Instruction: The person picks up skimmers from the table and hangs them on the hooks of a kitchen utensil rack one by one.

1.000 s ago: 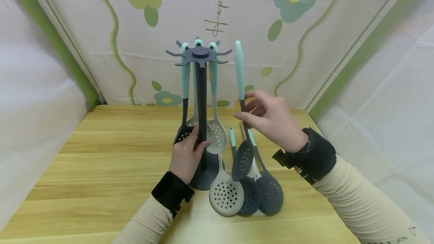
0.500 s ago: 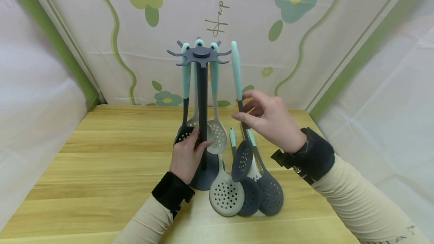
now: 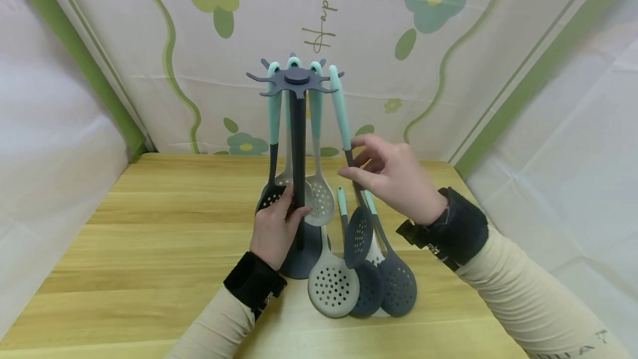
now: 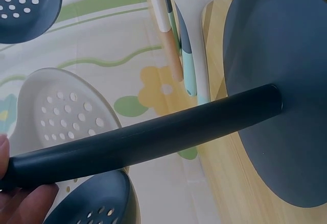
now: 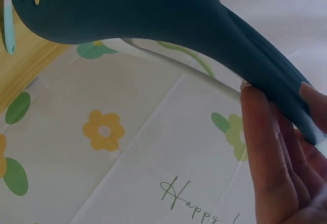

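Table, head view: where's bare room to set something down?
Widest patch: left side of the table, between the left cloth wall and the left hand on the stand. Smaller: between the dark perforated turner and right sleeve. Crowded: right of the stand, below the held skimmer, where utensils overlap.

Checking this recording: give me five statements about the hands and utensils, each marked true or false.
1. The right hand holds a dark perforated utensil. True.
2. That utensil's handle is orange. False: the handle is mint.
3. The left hand grips the pole of the stand. True.
4. Six utensils hang from the stand. False: three hanging utensils show.
5. A pale perforated skimmer lies beside the stand's base. True.
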Available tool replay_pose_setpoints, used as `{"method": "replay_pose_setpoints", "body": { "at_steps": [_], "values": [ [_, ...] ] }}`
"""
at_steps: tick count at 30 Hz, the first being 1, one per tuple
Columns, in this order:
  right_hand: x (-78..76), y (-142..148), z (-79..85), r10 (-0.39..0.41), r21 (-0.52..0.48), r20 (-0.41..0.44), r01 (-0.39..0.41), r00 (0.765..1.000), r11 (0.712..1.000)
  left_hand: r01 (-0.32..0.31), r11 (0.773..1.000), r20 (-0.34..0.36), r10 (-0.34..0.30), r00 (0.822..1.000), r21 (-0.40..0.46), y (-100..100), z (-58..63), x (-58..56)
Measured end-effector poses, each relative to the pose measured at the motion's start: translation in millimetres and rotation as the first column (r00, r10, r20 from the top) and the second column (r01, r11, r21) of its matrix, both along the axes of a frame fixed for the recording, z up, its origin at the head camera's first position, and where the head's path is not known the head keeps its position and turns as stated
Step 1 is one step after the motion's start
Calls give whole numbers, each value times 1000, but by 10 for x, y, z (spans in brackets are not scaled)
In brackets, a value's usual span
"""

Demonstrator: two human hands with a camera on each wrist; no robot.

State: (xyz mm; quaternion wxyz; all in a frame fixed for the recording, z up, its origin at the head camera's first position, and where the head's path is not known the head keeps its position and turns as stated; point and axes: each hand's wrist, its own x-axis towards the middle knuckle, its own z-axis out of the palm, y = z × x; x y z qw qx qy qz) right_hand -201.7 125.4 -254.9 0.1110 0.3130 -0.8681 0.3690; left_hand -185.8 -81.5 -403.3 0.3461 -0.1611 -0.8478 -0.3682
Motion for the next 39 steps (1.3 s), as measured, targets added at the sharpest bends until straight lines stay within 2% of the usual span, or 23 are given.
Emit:
{"method": "replay_pose_setpoints", "body": {
  "at_steps": [14, 21, 31, 39],
  "values": [
    [-17, -128, -83, 14, -20, 44, -14, 999, 1000, -8, 1000, 9, 8, 1000, -6, -5, 2, -12],
    [-48, -196, -160, 8, -28, -37, -9, 999, 1000, -10, 1000, 9, 10, 1000, -8, -4, 21, -8],
    [-90, -208, -246, -7, -40, -111, 2, 994, 999, -9, 1000, 28, 9, 1000, -19, 5, 28, -7],
    [-124, -247, -328, -33, -65, -186, 21, 982, 998, -11, 999, 10, 12, 1000, -30, 18, 15, -5]
  ]
}}
